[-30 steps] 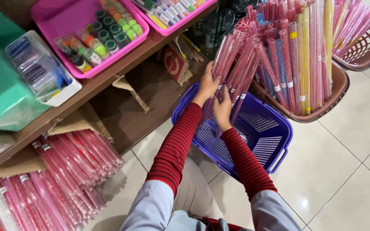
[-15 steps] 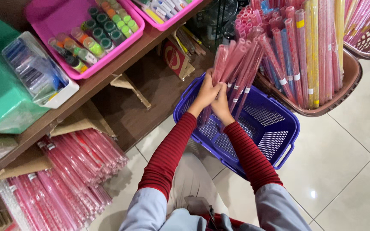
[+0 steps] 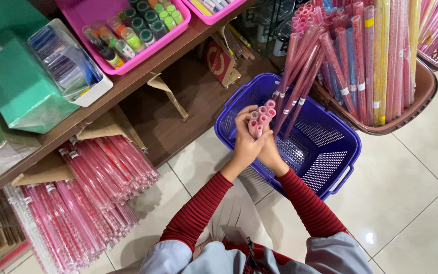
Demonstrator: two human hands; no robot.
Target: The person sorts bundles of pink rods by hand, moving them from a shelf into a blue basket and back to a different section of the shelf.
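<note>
Both my left hand [image 3: 247, 139] and right hand [image 3: 269, 152] are clamped together around a bundle of pink rolls [image 3: 260, 119], over the purple basket [image 3: 330, 167]'s 9 o'clock rim. Risk, as I judge it: the slick wrappers could slide apart if my grip loosens. The rolls at 1 o'clock lean loosely and might topple.

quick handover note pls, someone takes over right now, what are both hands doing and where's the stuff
Left hand: closed around the near ends of a bundle of pink wrapping-paper rolls.
Right hand: under the same bundle, fingers gripping it too.
The bundle leans over the purple basket on the floor tiles; the basket looks empty otherwise.
More rolls stand in the brown basket, and others lie in the open cardboard box under the shelf.
Done: bundle gathered in hand. Left: nothing set down in the purple basket yet.
</note>
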